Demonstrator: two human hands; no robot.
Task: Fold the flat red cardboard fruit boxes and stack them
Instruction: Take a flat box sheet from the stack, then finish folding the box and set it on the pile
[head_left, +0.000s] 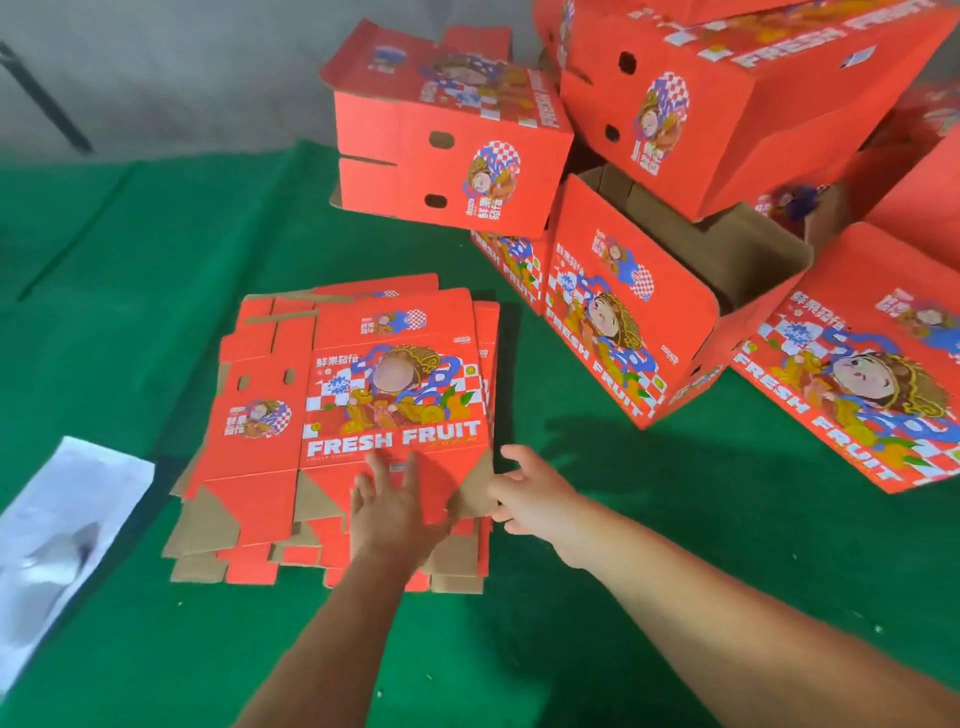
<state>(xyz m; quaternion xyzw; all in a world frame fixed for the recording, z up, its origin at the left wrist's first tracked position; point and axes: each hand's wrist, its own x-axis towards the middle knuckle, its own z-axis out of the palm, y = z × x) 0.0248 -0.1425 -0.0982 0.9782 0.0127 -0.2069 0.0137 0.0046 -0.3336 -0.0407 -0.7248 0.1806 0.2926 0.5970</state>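
We are at the pick-up step: the next flat box (358, 415) lies on top of the pile of flat boxes (457, 561) on the green surface (130, 312), near and left of centre. Our left hand (392, 512) rests flat on the near flap, its fingers (376, 467) straight and spread, gripping nothing. Our right hand (524, 496) reaches to the right near corner, fingers loosely open and just touching the edge; we cannot tell whether it has any hold yet. The folded boxes (649, 156) sit piled far right. Next, we judge, the top sheet must be separated from those beneath, lifted clear, and opened along its creases.
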